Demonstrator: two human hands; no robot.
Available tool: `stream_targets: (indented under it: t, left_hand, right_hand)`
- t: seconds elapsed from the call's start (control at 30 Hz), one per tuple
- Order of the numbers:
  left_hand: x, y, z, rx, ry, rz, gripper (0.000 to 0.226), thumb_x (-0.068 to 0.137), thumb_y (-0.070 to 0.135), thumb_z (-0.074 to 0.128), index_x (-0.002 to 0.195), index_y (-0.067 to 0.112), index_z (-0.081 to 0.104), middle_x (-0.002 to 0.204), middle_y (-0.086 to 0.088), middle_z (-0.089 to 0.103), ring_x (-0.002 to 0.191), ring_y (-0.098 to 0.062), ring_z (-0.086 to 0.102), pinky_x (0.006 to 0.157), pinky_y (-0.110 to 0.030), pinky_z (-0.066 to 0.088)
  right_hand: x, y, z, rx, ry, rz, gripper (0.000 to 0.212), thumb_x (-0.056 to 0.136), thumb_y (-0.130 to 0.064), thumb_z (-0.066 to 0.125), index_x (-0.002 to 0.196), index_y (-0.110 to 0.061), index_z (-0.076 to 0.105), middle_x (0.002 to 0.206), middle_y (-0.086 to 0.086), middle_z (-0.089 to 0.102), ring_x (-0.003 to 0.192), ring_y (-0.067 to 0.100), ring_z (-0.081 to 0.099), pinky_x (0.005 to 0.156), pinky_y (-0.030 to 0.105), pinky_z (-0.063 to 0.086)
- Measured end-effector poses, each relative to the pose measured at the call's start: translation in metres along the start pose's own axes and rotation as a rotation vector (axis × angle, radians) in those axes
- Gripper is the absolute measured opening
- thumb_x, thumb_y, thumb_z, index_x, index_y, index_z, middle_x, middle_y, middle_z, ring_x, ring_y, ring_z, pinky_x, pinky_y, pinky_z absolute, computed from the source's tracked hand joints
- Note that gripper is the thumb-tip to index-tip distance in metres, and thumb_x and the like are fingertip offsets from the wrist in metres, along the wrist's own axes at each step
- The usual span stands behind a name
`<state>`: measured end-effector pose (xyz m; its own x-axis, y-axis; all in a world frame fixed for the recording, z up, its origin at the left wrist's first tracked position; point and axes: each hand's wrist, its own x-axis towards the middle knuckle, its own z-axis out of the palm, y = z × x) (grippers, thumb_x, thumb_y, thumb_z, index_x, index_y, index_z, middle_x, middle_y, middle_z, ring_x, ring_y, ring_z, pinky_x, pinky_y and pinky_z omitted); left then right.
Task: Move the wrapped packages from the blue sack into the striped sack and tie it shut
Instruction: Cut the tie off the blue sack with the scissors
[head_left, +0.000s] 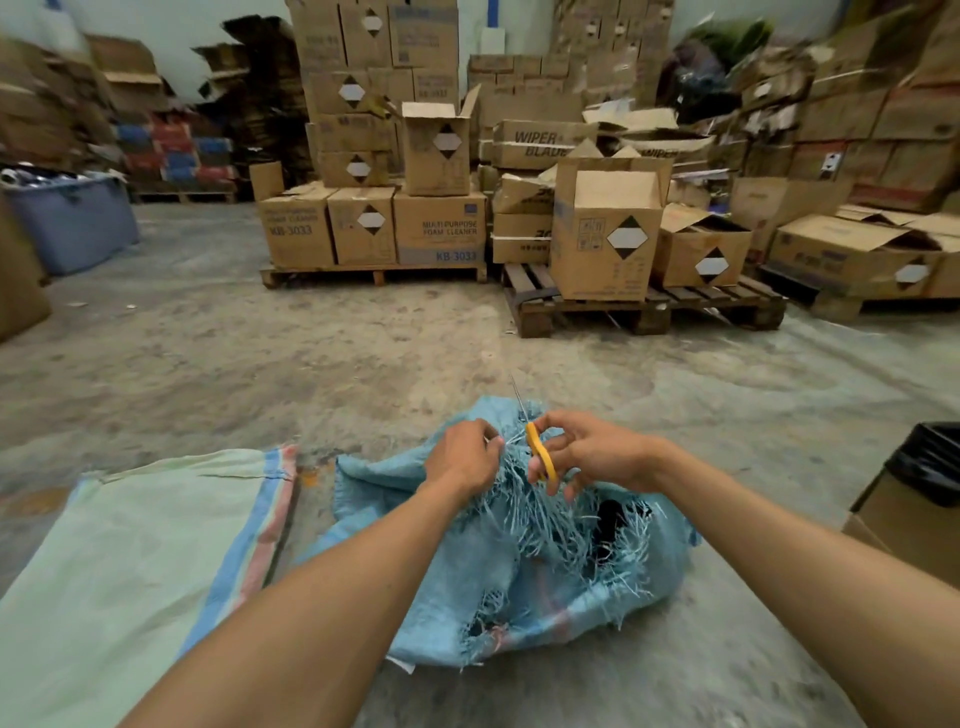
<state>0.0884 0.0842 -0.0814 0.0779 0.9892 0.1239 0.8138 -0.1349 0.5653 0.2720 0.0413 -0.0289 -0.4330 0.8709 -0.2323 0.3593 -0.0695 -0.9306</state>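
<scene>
Scissors with orange handles (540, 457) sit in our right hand (592, 457); our left hand (462, 457) pinches frayed strands of the torn blue woven sack (519, 571), beside the flat pale-green striped sack (130, 561); we should snip close, sparing packages inside

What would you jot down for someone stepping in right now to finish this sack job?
Left hand: pinches frayed strands at the blue sack's top.
Right hand: holds orange-handled scissors, blades pointing away, at the same strands.
Blue sack: on the floor in front, torn and frayed, being cut open; something dark shows through a hole.
Striped sack: flat on the floor to the left, looks empty.
Done: no packages moved yet.
Left: open the blue sack, move the packages over, tie the striped sack shut.
</scene>
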Motion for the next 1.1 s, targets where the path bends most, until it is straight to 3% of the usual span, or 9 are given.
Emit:
stream_targets:
  t: [0.13, 0.33, 0.4, 0.47, 0.6, 0.73, 0.9, 1.1]
  left_hand:
    - [-0.008, 0.004, 0.005, 0.108, 0.028, 0.038, 0.018, 0.091, 0.040, 0.060, 0.089, 0.023, 0.053, 0.094, 0.000, 0.062, 0.086, -0.024, 0.059, 0.070, -0.036, 0.047]
    - [-0.018, 0.006, 0.005, 0.260, 0.040, 0.193, 0.005, 0.086, 0.019, 0.054, 0.087, 0.022, 0.050, 0.087, 0.001, 0.062, 0.082, -0.025, 0.057, 0.068, -0.038, 0.049]
    - [-0.020, 0.005, 0.005, 0.276, 0.037, 0.236, 0.011, 0.084, 0.011, 0.050, 0.090, 0.020, 0.050, 0.087, 0.000, 0.063, 0.080, -0.026, 0.055, 0.063, -0.036, 0.043]
    - [-0.021, 0.003, 0.004, 0.276, 0.045, 0.284, 0.012, 0.085, 0.008, 0.048, 0.090, 0.019, 0.048, 0.086, -0.002, 0.060, 0.078, -0.026, 0.052, 0.060, -0.036, 0.038]
    - [-0.024, -0.002, 0.003, 0.218, 0.063, 0.338, 0.013, 0.089, 0.008, 0.046, 0.090, 0.021, 0.048, 0.086, -0.002, 0.053, 0.077, -0.027, 0.051, 0.063, -0.039, 0.046]
    - [-0.023, -0.011, 0.001, 0.188, 0.023, 0.351, 0.018, 0.097, 0.015, 0.044, 0.103, 0.027, 0.057, 0.099, 0.000, 0.054, 0.087, -0.023, 0.053, 0.071, -0.041, 0.050]
    - [-0.023, -0.015, 0.002, 0.191, -0.023, 0.341, 0.023, 0.103, 0.033, 0.037, 0.117, 0.031, 0.055, 0.103, 0.002, 0.055, 0.095, -0.019, 0.052, 0.079, -0.041, 0.051]
    - [-0.024, -0.003, 0.003, 0.205, 0.042, 0.237, 0.021, 0.104, 0.035, 0.037, 0.109, 0.027, 0.056, 0.095, -0.001, 0.065, 0.087, -0.023, 0.057, 0.069, -0.038, 0.047]
  right_hand:
    - [0.002, 0.002, 0.000, -0.005, 0.027, -0.011, 0.025, 0.094, 0.000, 0.058, 0.115, -0.010, 0.048, 0.090, 0.010, 0.069, 0.069, 0.021, 0.060, 0.057, 0.032, 0.052]
    - [-0.001, 0.004, -0.004, -0.014, 0.076, 0.000, 0.023, 0.094, 0.001, 0.056, 0.113, -0.010, 0.048, 0.086, 0.008, 0.070, 0.066, 0.020, 0.060, 0.059, 0.034, 0.049]
    - [-0.003, 0.004, -0.005, -0.004, 0.085, 0.002, 0.024, 0.094, 0.001, 0.056, 0.116, -0.008, 0.048, 0.087, 0.008, 0.069, 0.067, 0.021, 0.058, 0.059, 0.033, 0.048]
    - [-0.005, 0.004, -0.006, -0.011, 0.093, 0.008, 0.025, 0.095, 0.002, 0.054, 0.119, -0.005, 0.047, 0.088, 0.009, 0.068, 0.066, 0.021, 0.058, 0.059, 0.033, 0.047]
    - [-0.009, 0.006, -0.007, -0.039, 0.078, 0.017, 0.025, 0.095, -0.002, 0.057, 0.118, -0.007, 0.047, 0.089, 0.010, 0.069, 0.065, 0.019, 0.060, 0.060, 0.032, 0.049]
    - [-0.011, 0.007, -0.006, -0.039, 0.060, 0.034, 0.025, 0.094, -0.004, 0.061, 0.116, -0.009, 0.048, 0.093, 0.013, 0.069, 0.066, 0.019, 0.061, 0.061, 0.032, 0.050]
    - [-0.013, 0.005, -0.003, -0.059, 0.043, 0.057, 0.031, 0.091, -0.008, 0.066, 0.116, -0.008, 0.048, 0.092, 0.013, 0.069, 0.066, 0.019, 0.061, 0.061, 0.032, 0.051]
    - [-0.014, 0.005, 0.002, -0.084, -0.003, 0.080, 0.026, 0.093, -0.006, 0.062, 0.114, -0.009, 0.047, 0.092, 0.012, 0.068, 0.066, 0.020, 0.060, 0.064, 0.034, 0.050]
